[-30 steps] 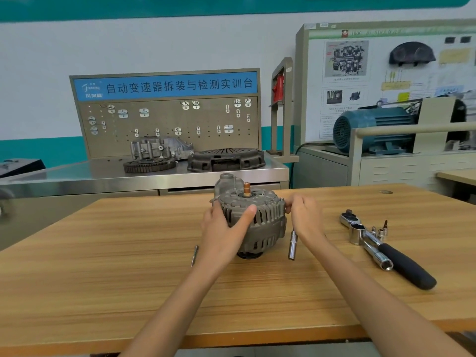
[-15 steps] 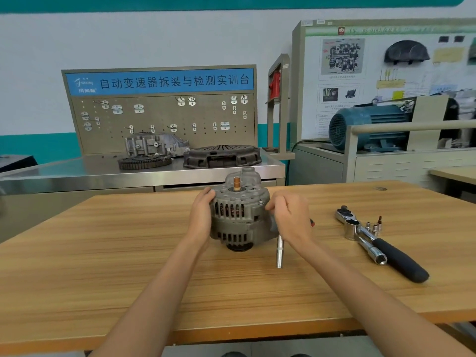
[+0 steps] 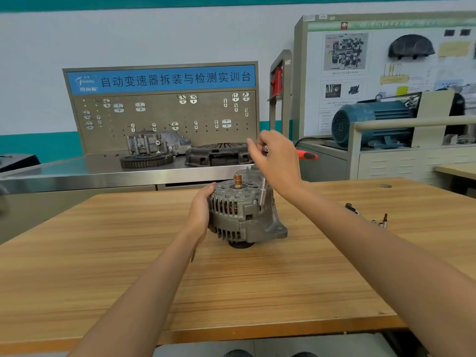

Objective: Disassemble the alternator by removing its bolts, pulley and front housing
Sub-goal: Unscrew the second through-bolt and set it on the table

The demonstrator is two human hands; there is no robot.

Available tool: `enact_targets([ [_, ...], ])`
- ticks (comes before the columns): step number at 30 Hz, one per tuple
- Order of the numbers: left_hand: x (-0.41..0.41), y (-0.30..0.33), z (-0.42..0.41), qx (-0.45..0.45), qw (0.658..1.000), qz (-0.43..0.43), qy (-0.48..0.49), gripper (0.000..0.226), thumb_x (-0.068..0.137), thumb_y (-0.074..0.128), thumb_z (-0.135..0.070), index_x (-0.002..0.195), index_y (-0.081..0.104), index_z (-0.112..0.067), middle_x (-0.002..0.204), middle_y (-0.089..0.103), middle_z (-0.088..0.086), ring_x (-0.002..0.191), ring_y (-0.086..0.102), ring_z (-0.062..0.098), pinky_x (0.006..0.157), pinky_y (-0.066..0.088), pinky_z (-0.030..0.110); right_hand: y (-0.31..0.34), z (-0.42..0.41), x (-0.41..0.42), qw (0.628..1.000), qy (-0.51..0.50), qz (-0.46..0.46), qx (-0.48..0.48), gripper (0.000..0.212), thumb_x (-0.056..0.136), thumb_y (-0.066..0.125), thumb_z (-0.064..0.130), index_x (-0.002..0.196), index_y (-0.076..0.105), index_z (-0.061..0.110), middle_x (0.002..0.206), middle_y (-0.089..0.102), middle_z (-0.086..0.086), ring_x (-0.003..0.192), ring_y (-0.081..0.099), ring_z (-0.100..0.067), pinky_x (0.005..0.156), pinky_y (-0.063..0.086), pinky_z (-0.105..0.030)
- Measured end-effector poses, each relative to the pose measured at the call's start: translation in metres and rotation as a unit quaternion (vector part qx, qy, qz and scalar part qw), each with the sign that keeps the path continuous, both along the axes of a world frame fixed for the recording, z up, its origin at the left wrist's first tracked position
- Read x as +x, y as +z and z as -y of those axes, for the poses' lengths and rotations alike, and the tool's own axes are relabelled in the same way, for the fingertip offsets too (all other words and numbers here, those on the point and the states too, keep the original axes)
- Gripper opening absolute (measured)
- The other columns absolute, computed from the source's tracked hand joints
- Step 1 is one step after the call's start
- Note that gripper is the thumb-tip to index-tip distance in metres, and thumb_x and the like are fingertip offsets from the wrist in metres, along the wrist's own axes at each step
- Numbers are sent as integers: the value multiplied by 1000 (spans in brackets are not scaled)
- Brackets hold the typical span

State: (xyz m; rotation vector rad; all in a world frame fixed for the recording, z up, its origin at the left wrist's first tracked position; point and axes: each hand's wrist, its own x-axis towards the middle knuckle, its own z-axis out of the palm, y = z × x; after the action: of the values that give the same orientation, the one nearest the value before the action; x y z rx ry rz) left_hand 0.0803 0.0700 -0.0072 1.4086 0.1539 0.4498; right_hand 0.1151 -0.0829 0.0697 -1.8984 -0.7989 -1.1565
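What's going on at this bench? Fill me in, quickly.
A person is taking apart an alternator on a wooden table. The left hand grips the housing's side to steady it. The right hand is raised above it, pinching a small metal part, apparently a bolt. The alternator stands with its copper-tipped shaft pointing up. A chrome socket extension leans against it.
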Motion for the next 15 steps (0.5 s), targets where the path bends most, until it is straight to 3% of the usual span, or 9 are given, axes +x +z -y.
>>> enact_targets([
  [7,3,-3,2,3,1000,20,11,33,99,35,-30,95,68,-27,85,74,-9,78,69,7,65,44,28,6,-5,-1,999,13,38,-8,32,90,55,14,63,37,15,60,32,10,57,32,-9,51,24,-12],
  [10,2,-4,2,3,1000,23,16,31,98,36,-32,96,67,-28,85,74,-9,85,67,11,66,43,29,12,-8,-2,999,21,33,14,32,90,54,14,63,37,15,60,35,8,57,34,-10,51,25,-14],
  [15,3,-6,1,7,999,36,13,30,97,37,-32,99,66,-28,90,74,-8,92,65,13,70,45,30,10,-10,-1,998,41,28,-37,31,89,55,12,63,38,15,59,35,8,60,37,-13,54,27,-22],
])
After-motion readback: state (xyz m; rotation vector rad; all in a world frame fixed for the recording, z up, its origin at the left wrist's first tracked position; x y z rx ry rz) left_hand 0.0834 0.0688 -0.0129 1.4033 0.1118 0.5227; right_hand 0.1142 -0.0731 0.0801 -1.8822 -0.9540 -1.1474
